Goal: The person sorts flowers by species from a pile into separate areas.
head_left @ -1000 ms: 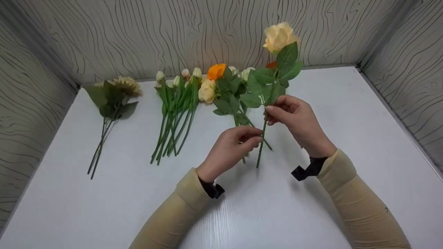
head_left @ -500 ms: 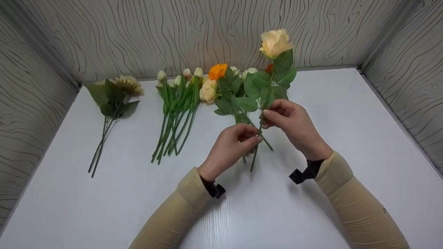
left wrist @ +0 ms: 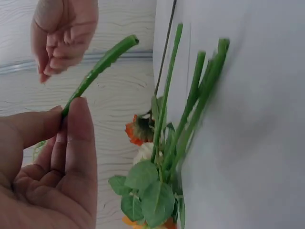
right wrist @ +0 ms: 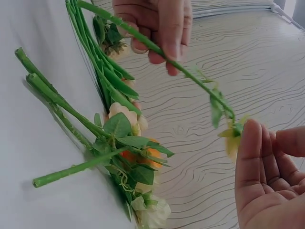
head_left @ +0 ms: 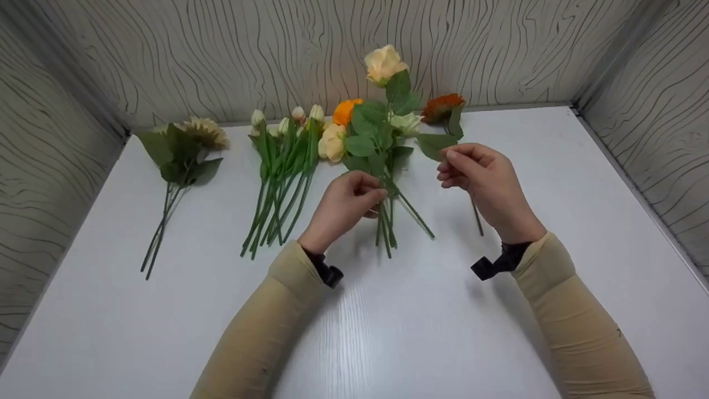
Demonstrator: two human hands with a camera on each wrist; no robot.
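My left hand [head_left: 346, 205] pinches the green stem [left wrist: 97, 69] of a peach rose [head_left: 385, 65] between thumb and fingers. The rose is raised over a bunch of flowers, its bloom upright against the back wall and its leaves overlapping theirs. That bunch has an orange bloom [head_left: 344, 112], a peach bloom [head_left: 332, 143], a white bloom [head_left: 407, 123] and bare green stems [left wrist: 205, 90]. My right hand [head_left: 490, 185] is off to the right with relaxed fingers and nothing held. In the head view its fingertips overlap a leaf of a rust-orange flower [head_left: 441, 108] lying behind.
Several pale tulips [head_left: 282, 183] lie side by side left of the middle bunch. Farther left are cream flowers [head_left: 204, 133] with dark leaves and thin stems. All lie on a white table [head_left: 354, 332], with a wood-grain patterned wall [head_left: 277, 55] along the back.
The right hand has let go of the rose and moved slightly right. The left hand has carried the rose left, over the middle bunch, uncovering the rust-orange flower.
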